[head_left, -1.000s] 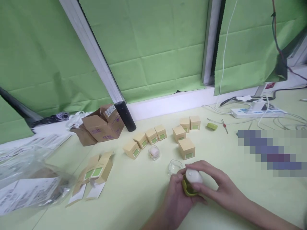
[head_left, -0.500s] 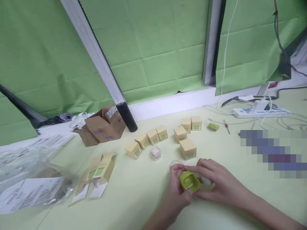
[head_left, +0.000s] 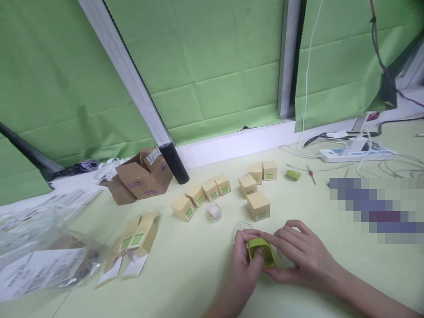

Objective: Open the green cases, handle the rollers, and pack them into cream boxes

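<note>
Low in the middle of the view, my left hand (head_left: 241,269) is closed around a small yellow-green, hollow plastic shell (head_left: 259,243). Its open side faces me, and the left thumb reaches inside. My right hand (head_left: 306,256) grips the same shell from the right, index finger at the top edge and thumb at the bottom. Beneath the right palm a clear plastic piece (head_left: 285,259) partly shows; whether it is held I cannot tell. Just behind the left fingers lies another clear piece (head_left: 243,226), partly hidden. A wrapped pinkish item (head_left: 214,212) rests farther back.
Several small tan boxes (head_left: 258,205) with green labels stand beyond my hands. Opened flat boxes (head_left: 144,234) and a plastic bag (head_left: 43,256) lie left. A carton (head_left: 145,176) and black cylinder (head_left: 174,162) stand behind. A green piece (head_left: 293,175), screwdriver (head_left: 311,174) and power strip (head_left: 357,153) are right.
My left thumb has moved from the shell's lower rim into its hollow. The shell is tipped slightly, and the right fingers have shifted a little. The view has shifted slightly.
</note>
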`<state>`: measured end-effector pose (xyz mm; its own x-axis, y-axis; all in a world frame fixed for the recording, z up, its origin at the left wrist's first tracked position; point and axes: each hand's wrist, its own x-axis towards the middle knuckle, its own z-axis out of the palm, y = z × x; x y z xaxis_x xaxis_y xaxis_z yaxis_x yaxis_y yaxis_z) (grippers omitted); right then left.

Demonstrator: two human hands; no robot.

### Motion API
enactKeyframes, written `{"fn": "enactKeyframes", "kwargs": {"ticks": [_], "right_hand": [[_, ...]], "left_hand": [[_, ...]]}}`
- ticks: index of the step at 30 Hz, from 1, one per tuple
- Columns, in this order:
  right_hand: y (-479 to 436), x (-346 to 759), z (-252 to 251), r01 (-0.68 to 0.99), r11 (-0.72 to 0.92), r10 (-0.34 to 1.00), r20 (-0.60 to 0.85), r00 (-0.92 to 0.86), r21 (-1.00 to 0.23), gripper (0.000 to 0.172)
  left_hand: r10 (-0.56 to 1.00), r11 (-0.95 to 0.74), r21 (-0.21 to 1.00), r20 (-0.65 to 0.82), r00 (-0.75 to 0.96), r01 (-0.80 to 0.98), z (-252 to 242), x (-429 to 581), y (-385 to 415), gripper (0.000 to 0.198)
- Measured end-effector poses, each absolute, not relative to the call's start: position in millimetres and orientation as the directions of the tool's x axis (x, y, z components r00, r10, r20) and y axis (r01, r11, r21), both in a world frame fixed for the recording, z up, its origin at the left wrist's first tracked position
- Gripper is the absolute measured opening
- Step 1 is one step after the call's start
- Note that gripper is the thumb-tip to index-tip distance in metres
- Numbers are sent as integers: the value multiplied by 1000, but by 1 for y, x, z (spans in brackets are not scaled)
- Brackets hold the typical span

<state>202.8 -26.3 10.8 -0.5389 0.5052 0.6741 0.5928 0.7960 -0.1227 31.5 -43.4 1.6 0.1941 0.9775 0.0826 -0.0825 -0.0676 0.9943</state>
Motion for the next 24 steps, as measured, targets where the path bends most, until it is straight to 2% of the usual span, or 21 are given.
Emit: {"fn": "enactKeyframes", "kwargs": {"ticks": [3,6,8,10,12,14,19,21,24], "right_hand": [[-27,201,13,599,778,551,665,-505,-190,43],[-29,200,18,566,704,701,547,-458,-428,46],[-31,201,21,522,589,808,424,-410,-617,51],[-33,204,23,472,468,876,320,-361,-747,45],[-34,207,23,411,440,880,292,-375,-799,32],[-33,208,25,344,509,824,331,-460,-789,27],[-31,202,25,321,721,647,430,-629,-614,40],[-31,199,23,348,763,619,462,-635,-545,45],[-32,196,15,363,798,595,531,-603,-481,54]], "left_hand": [[976,9,983,31,214,-185,3,31,-43,12],[927,225,870,-52,372,-438,6,32,-43,27],[905,311,762,-55,422,-568,6,34,-43,37],[901,351,684,-62,429,-639,6,36,-42,39],[880,406,625,-72,469,-666,6,37,-42,39],[851,460,589,-79,520,-664,6,38,-43,39],[832,488,540,-50,553,-685,2,41,-45,24],[858,443,561,-38,512,-700,0,42,-45,20],[873,400,627,-39,486,-668,-3,43,-46,29]]}}
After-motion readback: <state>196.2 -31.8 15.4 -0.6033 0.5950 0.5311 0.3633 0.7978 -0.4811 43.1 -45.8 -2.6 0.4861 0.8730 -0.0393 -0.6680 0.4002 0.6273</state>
